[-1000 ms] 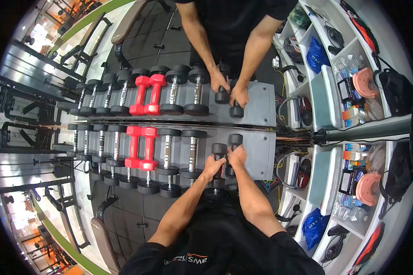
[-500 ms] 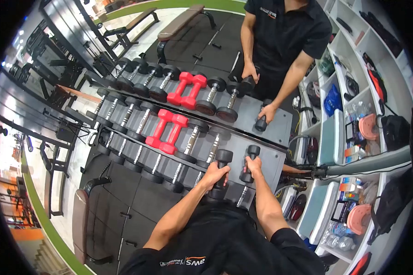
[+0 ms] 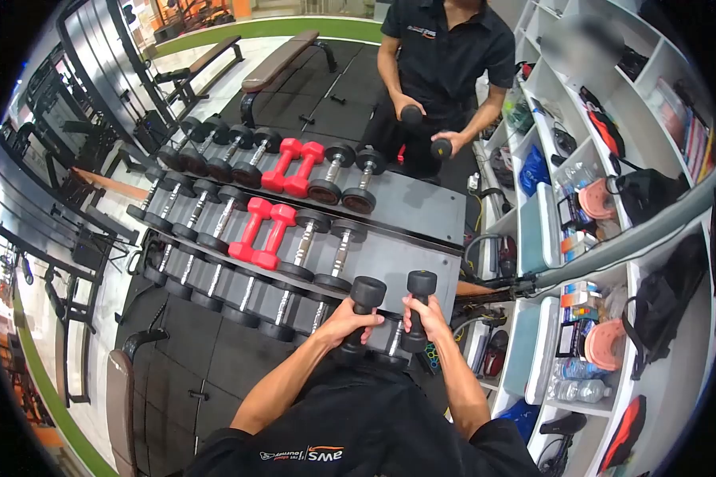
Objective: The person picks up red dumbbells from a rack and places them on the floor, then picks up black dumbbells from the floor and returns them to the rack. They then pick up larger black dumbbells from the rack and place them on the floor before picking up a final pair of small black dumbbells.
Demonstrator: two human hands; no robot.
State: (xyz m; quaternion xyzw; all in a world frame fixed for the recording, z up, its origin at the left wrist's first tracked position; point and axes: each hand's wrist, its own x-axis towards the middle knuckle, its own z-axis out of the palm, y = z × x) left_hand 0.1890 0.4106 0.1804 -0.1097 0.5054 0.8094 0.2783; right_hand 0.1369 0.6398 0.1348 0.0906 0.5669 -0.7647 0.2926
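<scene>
Two black dumbbells are held apart in front of the wearer's torso, by the near edge of the rack. The left hand (image 3: 348, 322) has its grip wrapped around the handle of the thicker dumbbell (image 3: 368, 292); the right hand (image 3: 428, 318) has its grip closed around the slimmer dumbbell (image 3: 422, 283).

Beyond them, the rack's upper tier (image 3: 398, 258) carries a red pair (image 3: 278, 237) standing side by side among black-headed, chrome-handled dumbbells (image 3: 340, 253), with bare grey surface at its right end. More chrome-handled dumbbells fill a lower row (image 3: 285, 306). A mirror (image 3: 422, 205) behind repeats the rack and the person.

To the right, a white shelving unit (image 3: 605, 407) is split into compartments. One contains clear plastic bottles (image 3: 582, 390), a pink curved piece (image 3: 605, 347) and small boxes (image 3: 578, 294); a teal box-like item (image 3: 527, 346) with a white edge stands just beside it. A crumpled blue bag (image 3: 522, 415) sits lower down, its contents hidden. A black bag (image 3: 664, 306) hangs along the unit's far side.
</scene>
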